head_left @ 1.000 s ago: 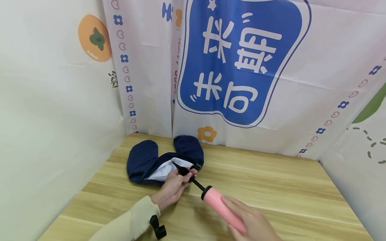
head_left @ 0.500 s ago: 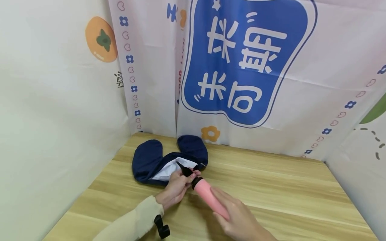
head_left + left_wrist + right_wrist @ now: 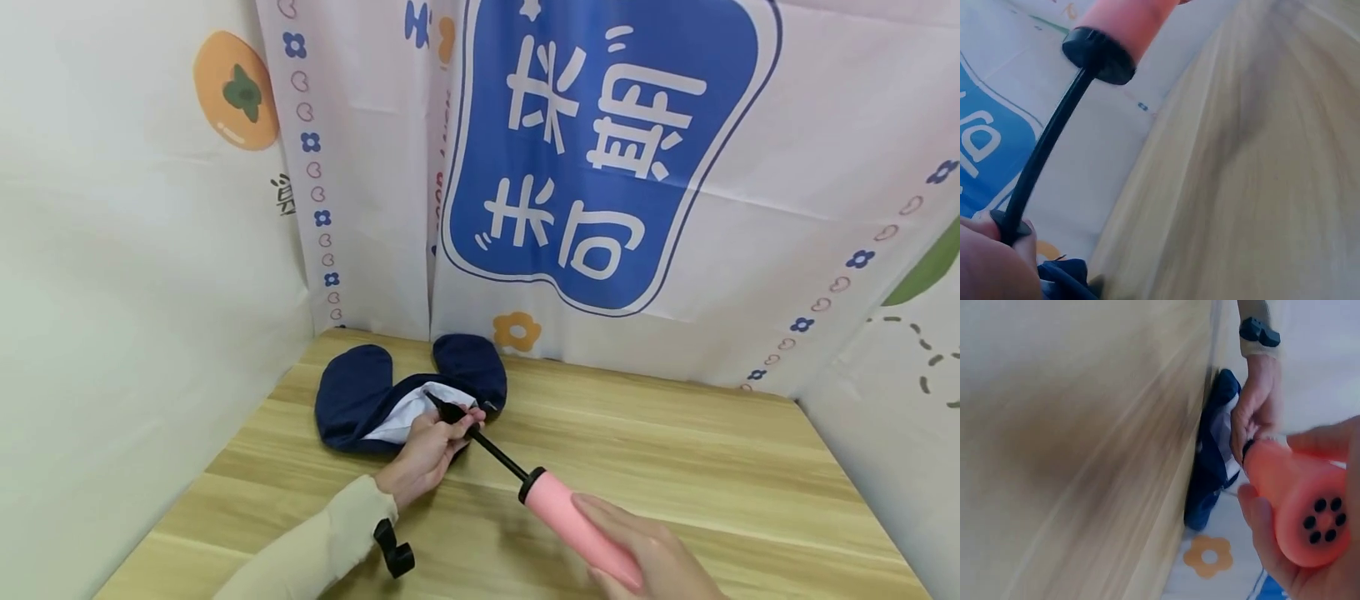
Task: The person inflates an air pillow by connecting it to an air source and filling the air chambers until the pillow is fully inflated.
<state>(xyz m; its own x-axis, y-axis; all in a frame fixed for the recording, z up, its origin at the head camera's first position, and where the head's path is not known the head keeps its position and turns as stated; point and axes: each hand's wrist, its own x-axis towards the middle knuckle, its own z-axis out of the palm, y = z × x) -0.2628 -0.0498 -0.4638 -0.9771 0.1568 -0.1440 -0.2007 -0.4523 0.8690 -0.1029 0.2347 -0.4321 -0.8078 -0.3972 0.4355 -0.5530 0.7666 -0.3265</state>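
Observation:
A navy U-shaped neck pillow (image 3: pixel 352 396) lies at the back left of the table, its opening spread to show a white lining (image 3: pixel 408 415). At that opening my left hand (image 3: pixel 429 454) grips the black nozzle end (image 3: pixel 448 410) of a hand pump, the narrow tip pointing over the lining. My right hand (image 3: pixel 656 554) is wrapped round the pump's pink barrel (image 3: pixel 573 525), nearer the front. Between the hands a long stretch of black rod (image 3: pixel 1050 137) shows. In the right wrist view the barrel's holed end (image 3: pixel 1313 519) faces the camera.
The wooden table (image 3: pixel 675 467) extends right and forward of the pillow. Behind it hangs a printed cloth (image 3: pixel 600 167), and a pale wall covering (image 3: pixel 150 250) rises on the left. A black strap device (image 3: pixel 393 550) sits on the left wrist.
The right hand first pushed the pink barrel up to the left hand, hiding the rod, then drew it back so the rod shows again. Left hand and pillow stay in place.

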